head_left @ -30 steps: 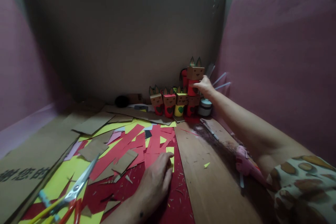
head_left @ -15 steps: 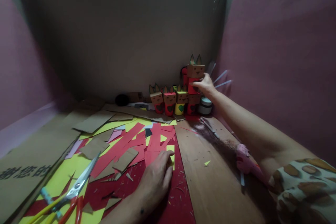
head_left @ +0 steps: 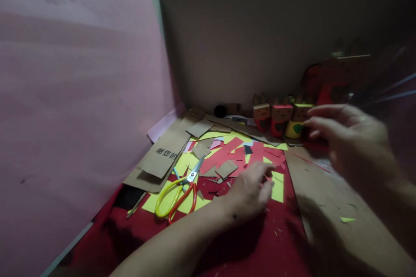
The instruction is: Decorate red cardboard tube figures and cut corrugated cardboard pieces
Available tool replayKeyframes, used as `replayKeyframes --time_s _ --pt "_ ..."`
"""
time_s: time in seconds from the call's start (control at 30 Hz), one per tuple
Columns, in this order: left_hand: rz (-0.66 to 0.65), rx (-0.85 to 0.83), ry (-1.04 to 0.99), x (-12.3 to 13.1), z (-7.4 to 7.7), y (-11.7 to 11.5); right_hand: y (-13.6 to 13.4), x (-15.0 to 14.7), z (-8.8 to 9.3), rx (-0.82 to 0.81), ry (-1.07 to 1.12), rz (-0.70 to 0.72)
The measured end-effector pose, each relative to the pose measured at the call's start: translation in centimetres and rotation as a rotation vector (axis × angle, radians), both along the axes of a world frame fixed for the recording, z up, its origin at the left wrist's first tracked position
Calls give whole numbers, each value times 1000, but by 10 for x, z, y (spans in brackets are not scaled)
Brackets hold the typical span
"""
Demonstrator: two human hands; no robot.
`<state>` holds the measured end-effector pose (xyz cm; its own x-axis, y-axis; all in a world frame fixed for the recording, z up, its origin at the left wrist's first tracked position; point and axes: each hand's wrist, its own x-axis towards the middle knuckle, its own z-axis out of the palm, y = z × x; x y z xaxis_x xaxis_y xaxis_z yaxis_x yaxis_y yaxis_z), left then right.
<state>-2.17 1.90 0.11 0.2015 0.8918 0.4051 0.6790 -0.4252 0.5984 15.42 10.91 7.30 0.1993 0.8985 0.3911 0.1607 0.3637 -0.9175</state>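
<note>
My left hand point(head_left: 251, 188) is over the red surface point(head_left: 260, 242), fingers bent and apart, beside a yellow paper strip point(head_left: 277, 187). Nothing shows in its fingers. At the right, my right hand point(head_left: 354, 134) is raised with fingers spread and nothing held, near the yellow cup figure point(head_left: 297, 123) with a green heart. Left of that stand two red cup figures point(head_left: 281, 119) point(head_left: 261, 117) with cardboard heads and ears. Behind my right hand, another red figure point(head_left: 333, 91) is dark and blurred.
Scissors point(head_left: 191, 176) with yellow and red handles lie open on yellow paper. Cardboard pieces point(head_left: 162, 151) and red paper strips point(head_left: 224, 156) spread across the middle. A brown board point(head_left: 328, 207) lies at the right. A pink wall point(head_left: 81, 73) rises at the left.
The view has turned left, shifting everything rightward. My right hand has let go of the upper red figure and come back toward me. My left hand's fingers have spread a little.
</note>
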Motion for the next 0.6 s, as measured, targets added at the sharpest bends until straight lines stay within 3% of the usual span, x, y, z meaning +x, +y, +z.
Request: replayKeyframes --time_s 0.1,0.2,0.3,0.37,0.5,0.6 --pt "205 -4 36 -45 39 -10 -34 -13 -34 8 -41 174" --pt "485 -51 181 -116 57 -15 -53 -12 -64 -1 -154 198" --pt "762 -169 386 -181 55 -19 -64 -9 -85 23 -251 251" --pt "871 -260 493 -208 48 -23 -67 -9 -93 67 -294 301" --pt "951 -340 600 -226 33 -30 -66 -8 -102 136 -348 325" --pt "1020 -322 571 -229 28 -32 -63 -6 -107 189 -377 319"
